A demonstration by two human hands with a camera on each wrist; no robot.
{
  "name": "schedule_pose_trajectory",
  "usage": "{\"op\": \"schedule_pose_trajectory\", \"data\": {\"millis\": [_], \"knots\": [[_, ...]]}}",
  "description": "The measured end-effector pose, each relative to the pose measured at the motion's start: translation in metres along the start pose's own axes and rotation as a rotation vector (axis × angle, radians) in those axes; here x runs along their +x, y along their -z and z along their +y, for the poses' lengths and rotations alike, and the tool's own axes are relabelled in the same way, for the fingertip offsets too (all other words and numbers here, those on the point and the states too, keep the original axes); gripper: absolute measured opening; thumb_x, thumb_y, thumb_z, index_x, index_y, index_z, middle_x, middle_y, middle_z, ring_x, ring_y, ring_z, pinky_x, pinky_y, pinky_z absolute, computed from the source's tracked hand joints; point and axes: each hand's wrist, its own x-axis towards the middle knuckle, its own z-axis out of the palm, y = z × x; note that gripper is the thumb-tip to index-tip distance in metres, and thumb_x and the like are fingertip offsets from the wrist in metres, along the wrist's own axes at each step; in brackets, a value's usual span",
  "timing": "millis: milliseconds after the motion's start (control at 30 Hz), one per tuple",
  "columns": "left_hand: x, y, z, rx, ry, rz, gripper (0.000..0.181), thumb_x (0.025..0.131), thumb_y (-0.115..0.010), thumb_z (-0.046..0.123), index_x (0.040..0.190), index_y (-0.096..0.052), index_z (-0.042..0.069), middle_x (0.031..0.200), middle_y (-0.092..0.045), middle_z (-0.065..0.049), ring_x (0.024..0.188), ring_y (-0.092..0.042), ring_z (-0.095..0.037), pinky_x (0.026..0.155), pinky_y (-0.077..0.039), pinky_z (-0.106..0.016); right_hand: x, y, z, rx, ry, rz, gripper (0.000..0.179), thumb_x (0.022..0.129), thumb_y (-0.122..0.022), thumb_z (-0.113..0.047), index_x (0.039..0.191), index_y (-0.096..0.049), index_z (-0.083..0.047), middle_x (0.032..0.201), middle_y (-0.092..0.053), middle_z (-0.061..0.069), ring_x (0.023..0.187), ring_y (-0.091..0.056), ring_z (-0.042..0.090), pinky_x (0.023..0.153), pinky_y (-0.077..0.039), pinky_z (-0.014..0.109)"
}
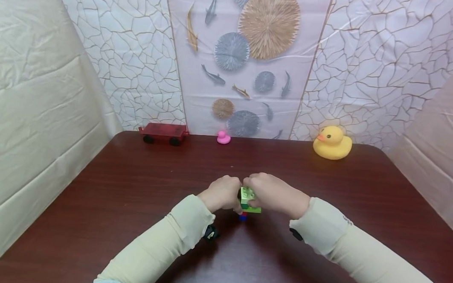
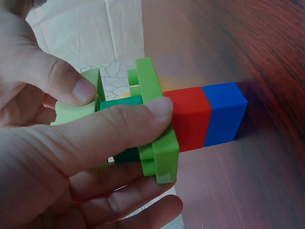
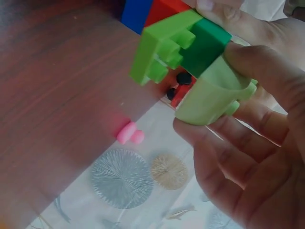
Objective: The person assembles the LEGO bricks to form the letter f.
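Note:
A stack of toy building bricks stands between the two hands in the head view. From the bottom it has a blue brick (image 2: 225,114), a red brick (image 2: 189,119), a wider lime-green plate (image 2: 167,160) with studs, and a dark green brick (image 3: 205,47). On top sits a pale green brick (image 3: 209,100) with a curved side. My left hand (image 1: 221,193) grips the stack around the lime plate, its thumb lying across the plate's edge. My right hand (image 1: 275,195) pinches the pale green brick at the top, thumb on one side and fingers opposite.
Along the back edge of the dark wooden table (image 1: 132,188) stand a red toy wagon (image 1: 164,131), a small pink duck (image 1: 223,137) and a larger yellow duck (image 1: 332,142). Patterned cloth (image 1: 139,47) hangs behind, with plain cloth at both sides.

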Motion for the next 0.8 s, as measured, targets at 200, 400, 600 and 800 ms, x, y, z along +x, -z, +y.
{"op": "schedule_pose_trajectory", "data": {"millis": [200,400,600,800], "knots": [[-0.002,0.001,-0.003,-0.029,-0.009,-0.015,0.038,0.054,-0.082,0.029,0.079,-0.062,0.01,0.063,-0.052,0.005,0.058,-0.05,-0.013,0.048,-0.041,-0.027,0.006,0.006,-0.005,-0.009,-0.04,-0.062,0.019,0.064,-0.074,-0.01,0.077,-0.061,-0.008,0.065,-0.052,-0.003,0.06,-0.048,0.013,0.057,-0.043,0.026],[-0.001,0.007,-0.006,-0.072,-0.041,-0.043,0.032,0.057,-0.081,0.028,0.076,-0.062,0.011,0.062,-0.054,0.005,0.058,-0.051,-0.012,0.049,-0.042,-0.027,0.012,0.007,-0.004,0.034,-0.073,-0.107,0.022,0.062,-0.078,-0.012,0.079,-0.063,-0.009,0.066,-0.055,-0.005,0.061,-0.049,0.011,0.059,-0.043,0.025],[-0.002,0.014,-0.005,-0.093,-0.109,-0.032,0.023,0.06,-0.079,0.027,0.065,-0.06,0.015,0.057,-0.055,0.006,0.055,-0.05,-0.011,0.049,-0.041,-0.025,0.013,0.003,0.0,0.094,-0.095,-0.144,0.026,0.063,-0.078,-0.013,0.084,-0.064,-0.009,0.066,-0.055,-0.007,0.059,-0.048,0.01,0.057,-0.043,0.023],[-0.002,0.015,-0.003,-0.085,-0.107,-0.033,0.024,0.06,-0.079,0.027,0.068,-0.062,0.013,0.057,-0.054,0.006,0.054,-0.051,-0.011,0.049,-0.041,-0.024,0.013,0.003,0.0,0.112,-0.092,-0.128,0.025,0.063,-0.078,-0.013,0.083,-0.064,-0.01,0.066,-0.055,-0.007,0.059,-0.049,0.01,0.056,-0.043,0.023]]}}
